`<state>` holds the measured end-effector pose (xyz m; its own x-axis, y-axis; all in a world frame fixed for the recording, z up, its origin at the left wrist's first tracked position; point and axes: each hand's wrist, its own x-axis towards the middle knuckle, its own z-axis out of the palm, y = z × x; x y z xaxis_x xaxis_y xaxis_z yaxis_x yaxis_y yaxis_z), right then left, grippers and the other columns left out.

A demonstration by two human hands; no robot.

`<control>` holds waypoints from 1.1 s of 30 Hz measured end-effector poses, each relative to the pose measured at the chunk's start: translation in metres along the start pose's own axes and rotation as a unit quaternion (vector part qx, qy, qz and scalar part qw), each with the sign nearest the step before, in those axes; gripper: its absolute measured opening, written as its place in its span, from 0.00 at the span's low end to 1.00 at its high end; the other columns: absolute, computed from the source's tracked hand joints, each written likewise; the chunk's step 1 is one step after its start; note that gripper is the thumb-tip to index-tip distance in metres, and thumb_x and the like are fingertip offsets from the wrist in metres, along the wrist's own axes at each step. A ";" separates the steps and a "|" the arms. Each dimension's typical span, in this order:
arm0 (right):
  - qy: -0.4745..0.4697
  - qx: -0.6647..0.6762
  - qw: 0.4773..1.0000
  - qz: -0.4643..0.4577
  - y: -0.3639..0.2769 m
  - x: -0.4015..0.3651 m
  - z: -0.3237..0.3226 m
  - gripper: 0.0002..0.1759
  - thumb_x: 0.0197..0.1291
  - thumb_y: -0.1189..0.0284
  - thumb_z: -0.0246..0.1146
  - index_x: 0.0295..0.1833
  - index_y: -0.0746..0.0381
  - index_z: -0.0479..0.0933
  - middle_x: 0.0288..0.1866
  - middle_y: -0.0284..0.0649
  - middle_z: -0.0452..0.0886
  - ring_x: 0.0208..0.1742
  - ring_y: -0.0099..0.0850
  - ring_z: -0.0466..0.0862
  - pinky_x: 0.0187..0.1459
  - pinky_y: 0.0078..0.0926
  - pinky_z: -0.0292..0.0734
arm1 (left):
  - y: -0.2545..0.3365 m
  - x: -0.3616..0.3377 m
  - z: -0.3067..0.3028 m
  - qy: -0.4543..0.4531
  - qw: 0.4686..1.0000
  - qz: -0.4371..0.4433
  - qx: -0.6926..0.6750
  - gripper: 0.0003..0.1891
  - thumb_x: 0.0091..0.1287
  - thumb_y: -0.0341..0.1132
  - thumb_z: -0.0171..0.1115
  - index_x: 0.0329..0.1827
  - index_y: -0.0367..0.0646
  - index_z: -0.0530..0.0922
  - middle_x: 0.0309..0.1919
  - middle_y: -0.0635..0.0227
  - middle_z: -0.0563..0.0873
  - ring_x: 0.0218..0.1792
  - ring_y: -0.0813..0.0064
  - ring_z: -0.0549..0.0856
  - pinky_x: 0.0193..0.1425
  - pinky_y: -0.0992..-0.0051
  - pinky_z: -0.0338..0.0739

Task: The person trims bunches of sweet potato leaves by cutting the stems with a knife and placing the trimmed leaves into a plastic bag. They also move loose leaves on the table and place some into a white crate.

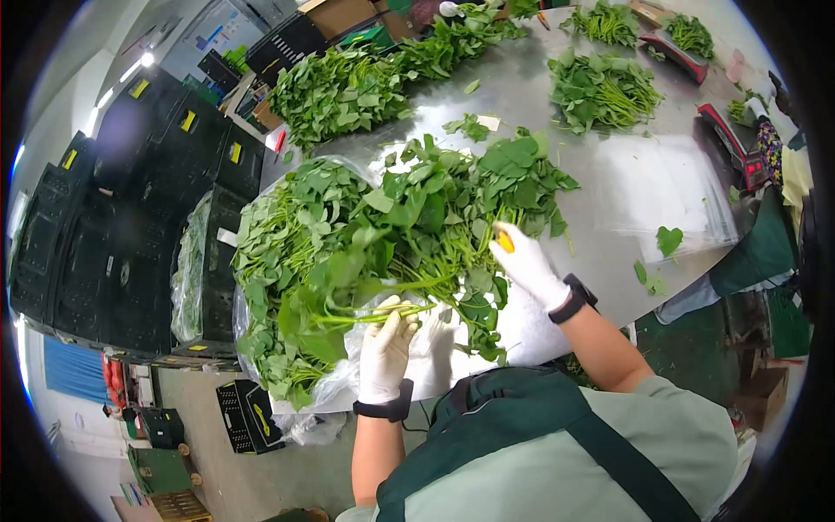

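Note:
My left hand (388,344), in a white glove, is closed around several leafy green stems (348,318) near the table's front edge; their leaves fan out to the left, a little blurred. My gloved right hand (532,271) is closed on a small yellow-handled tool (504,242), whose working end I cannot make out. It is at the right side of a large heap of leafy greens (417,209). Part of the heap lies on clear plastic (335,383) at the left.
On the metal table (578,252) lie more greens (339,96) at the back and bunches (609,91) at the right. A stack of white plastic sheets (644,183), red scales (729,143) and another person's sleeve (765,244) are at the right. Black crates (130,200) stand stacked at the left.

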<state>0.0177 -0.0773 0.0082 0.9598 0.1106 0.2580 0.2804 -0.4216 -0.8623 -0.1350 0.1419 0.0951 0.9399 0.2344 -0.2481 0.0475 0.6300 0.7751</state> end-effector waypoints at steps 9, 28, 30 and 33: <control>-0.233 0.095 0.967 0.030 -0.060 -0.063 -0.018 0.11 0.57 0.70 0.59 0.45 0.62 0.75 0.33 0.50 0.80 0.35 0.46 0.82 0.38 0.36 0.77 | -0.045 0.009 0.014 -0.033 0.997 -0.035 -0.066 0.12 0.68 0.27 0.58 0.54 0.41 0.75 0.49 0.62 0.82 0.48 0.70 0.83 0.57 0.74 0.78; -0.283 -0.190 0.937 -0.073 -0.004 -0.020 0.073 0.11 0.57 0.68 0.55 0.44 0.58 0.77 0.33 0.47 0.83 0.31 0.46 0.84 0.30 0.46 0.76 | -0.067 -0.002 -0.079 0.004 0.988 -0.040 -0.148 0.21 0.58 0.16 0.55 0.56 0.39 0.71 0.48 0.59 0.77 0.52 0.64 0.77 0.63 0.65 0.71; -0.301 -0.202 0.929 -0.077 -0.006 -0.017 0.076 0.09 0.56 0.68 0.56 0.40 0.57 0.77 0.31 0.47 0.83 0.30 0.45 0.84 0.30 0.45 0.75 | -0.091 0.005 -0.119 0.000 0.991 -0.044 -0.124 0.16 0.61 0.21 0.57 0.52 0.40 0.74 0.44 0.63 0.79 0.49 0.67 0.78 0.59 0.66 0.72; -0.286 -0.143 0.947 -0.046 -0.037 -0.022 0.061 0.08 0.55 0.66 0.58 0.36 0.56 0.79 0.28 0.44 0.82 0.32 0.46 0.84 0.32 0.44 0.77 | -0.099 0.015 -0.162 -0.102 0.934 0.010 0.343 0.18 0.65 0.32 0.57 0.58 0.42 0.74 0.56 0.56 0.78 0.59 0.62 0.75 0.63 0.55 0.69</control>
<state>-0.0128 -0.0094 0.0080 0.8052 0.5927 -0.0219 0.4262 -0.6039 -0.6735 -0.1801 0.2030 -0.0792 0.9843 0.0511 -0.1689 0.1697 -0.0109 0.9854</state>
